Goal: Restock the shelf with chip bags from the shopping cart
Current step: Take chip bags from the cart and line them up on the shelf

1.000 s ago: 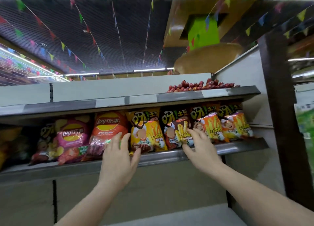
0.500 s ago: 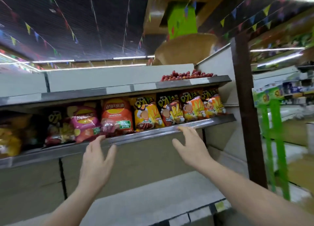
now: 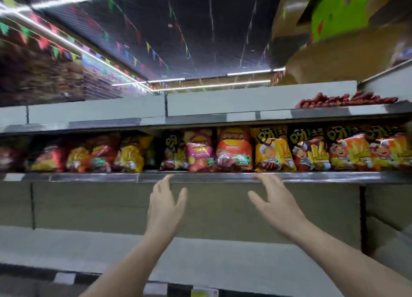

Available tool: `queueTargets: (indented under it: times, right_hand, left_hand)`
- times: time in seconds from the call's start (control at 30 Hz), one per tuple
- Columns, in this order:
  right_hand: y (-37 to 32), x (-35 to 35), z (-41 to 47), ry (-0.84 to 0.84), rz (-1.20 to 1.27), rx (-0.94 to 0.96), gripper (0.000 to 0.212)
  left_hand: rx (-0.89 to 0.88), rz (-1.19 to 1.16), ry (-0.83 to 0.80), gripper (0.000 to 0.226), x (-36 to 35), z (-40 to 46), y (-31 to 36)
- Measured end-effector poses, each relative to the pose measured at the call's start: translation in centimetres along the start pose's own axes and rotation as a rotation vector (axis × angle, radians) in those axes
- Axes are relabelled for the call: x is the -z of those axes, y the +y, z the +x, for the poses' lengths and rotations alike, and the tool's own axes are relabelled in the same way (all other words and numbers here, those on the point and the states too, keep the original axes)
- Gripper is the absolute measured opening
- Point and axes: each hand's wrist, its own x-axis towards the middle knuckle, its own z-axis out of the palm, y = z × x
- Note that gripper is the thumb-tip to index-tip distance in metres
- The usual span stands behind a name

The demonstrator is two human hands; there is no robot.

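Your left hand (image 3: pixel 166 204) and right hand (image 3: pixel 273 204) are raised below the shelf (image 3: pixel 200 177) edge, fingers spread, holding nothing. The chip bags (image 3: pixel 234 150) stand upright in a row on that shelf.

Long fluorescent tube lights (image 3: pixel 71 0) on the dark ceiling (image 3: pixel 200 29) give the only light, and they streak with glare. The chip bags (image 3: pixel 234 149) at centre are fairly bright and readable; those toward the left sink into shadow under the upper shelf (image 3: pixel 200 119). Motion blur smears the whole frame, worst at the left and right edges. Wide-angle distortion bends the shelf lines.
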Motion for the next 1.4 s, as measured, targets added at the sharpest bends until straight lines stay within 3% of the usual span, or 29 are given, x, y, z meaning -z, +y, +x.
queueTargets:
  times: [0.37, 0.7, 1.4]
  right_hand:
    - [-1.6, -3.7, 1.7, -0.137, 0.185, 0.193, 0.043]
    - [-7.5, -11.1, 2.6, -0.276, 0.354, 0.305, 0.042]
    - [-32.0, -38.1, 8.7, -0.470, 0.529, 0.444, 0.041]
  left_hand:
    - [0.105, 0.142, 0.166, 0.048, 3.4, -2.2, -0.8]
    - [0.205, 0.297, 0.271, 0.048, 9.4, -2.7, -4.4]
    - [0.355, 0.377, 0.438, 0.048, 31.9, 7.4, -28.1]
